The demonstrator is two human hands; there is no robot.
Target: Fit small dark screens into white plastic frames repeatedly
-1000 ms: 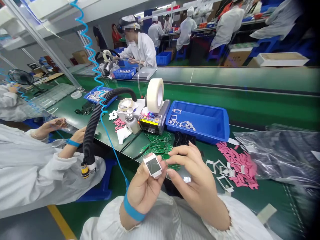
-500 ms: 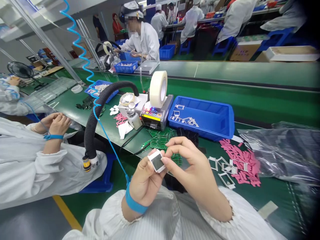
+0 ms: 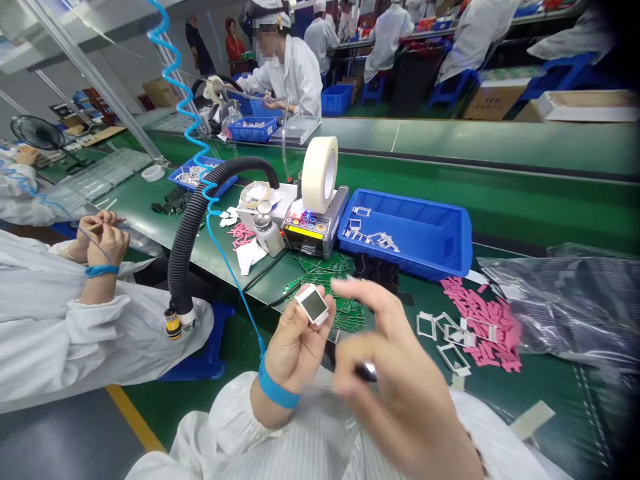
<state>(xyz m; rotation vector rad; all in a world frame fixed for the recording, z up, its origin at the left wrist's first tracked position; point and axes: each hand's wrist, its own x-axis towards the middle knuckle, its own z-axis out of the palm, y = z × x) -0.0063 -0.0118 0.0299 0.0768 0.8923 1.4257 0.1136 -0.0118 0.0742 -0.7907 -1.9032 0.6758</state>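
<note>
Small screen [image 3: 313,305] in the left hand's grip, right hand apart from it

At far left, a seated co-worker's hands [image 3: 104,241] meet over a small item too unclear to name. A black ribbed hose [image 3: 183,250] arches beside that person, its near end hanging in front of the worktop [image 3: 145,210]. Further along stand a white bottle [image 3: 269,238] and a tape machine [image 3: 315,230] with a large roll of tape [image 3: 316,175] on top. Green circuit boards [image 3: 350,317] lie piled in front of them.

Nearer the camera, the left hand [image 3: 295,350], with a blue band [image 3: 277,390] on its wrist, grasps the white-edged small screen between thumb and fingers, dark face up, just in front of the boards. The right hand [image 3: 405,380] is raised to the right of it, fingers bent and blurred; whether its grip is released or pinching something, I cannot tell.

Behind the right hand sits a blue bin [image 3: 430,243] with a few white frames inside. To the right, loose white frames [image 3: 454,360] lie partly over a heap of pink strips [image 3: 505,333], beside a clear plastic bag [image 3: 575,300].
</note>
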